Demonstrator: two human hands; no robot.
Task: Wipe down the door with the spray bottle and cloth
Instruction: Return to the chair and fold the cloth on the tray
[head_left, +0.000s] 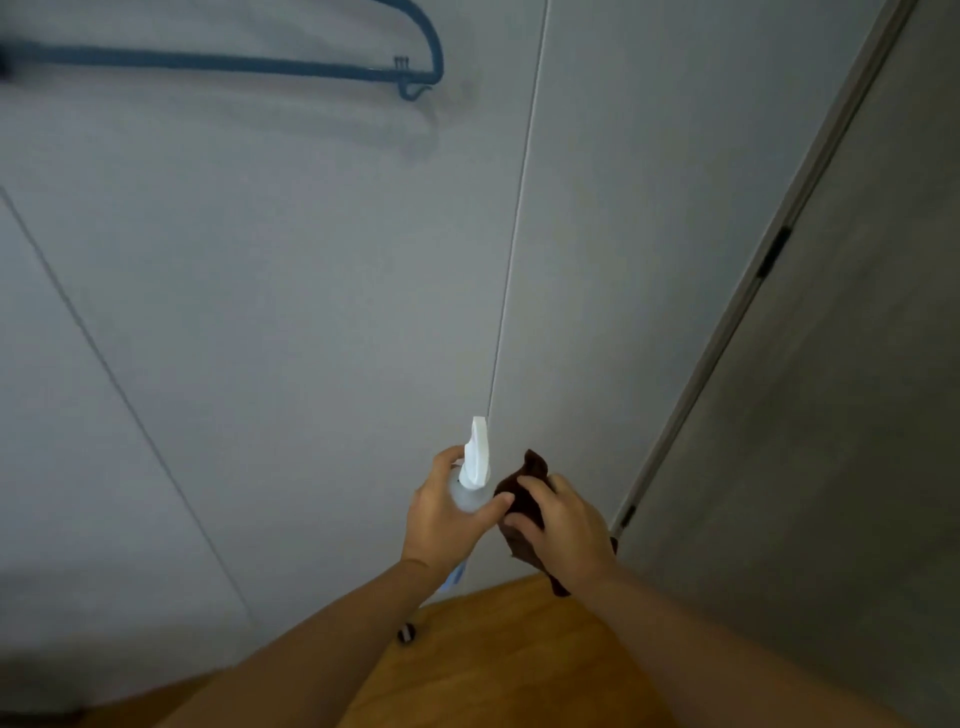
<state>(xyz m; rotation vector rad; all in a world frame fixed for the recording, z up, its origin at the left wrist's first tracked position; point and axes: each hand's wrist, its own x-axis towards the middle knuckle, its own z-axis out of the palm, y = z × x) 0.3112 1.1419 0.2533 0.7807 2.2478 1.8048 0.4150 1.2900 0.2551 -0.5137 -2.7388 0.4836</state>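
A pale grey door panel (291, 291) fills the view ahead, with a thin vertical seam (511, 234) running down its middle. My left hand (441, 514) grips a clear spray bottle with a white trigger head (477, 457), nozzle pointing up toward the door. Right beside it, my right hand (563, 525) holds a crumpled dark brown cloth (524, 486). The two hands nearly touch, low and close to the door's bottom edge.
A blue hanger (249, 65) hangs on the door at the upper left. A darker grey wall and a door frame (748, 291) run diagonally on the right. Wooden floor (519, 660) lies below my arms, with a small dark object (406, 634) on it.
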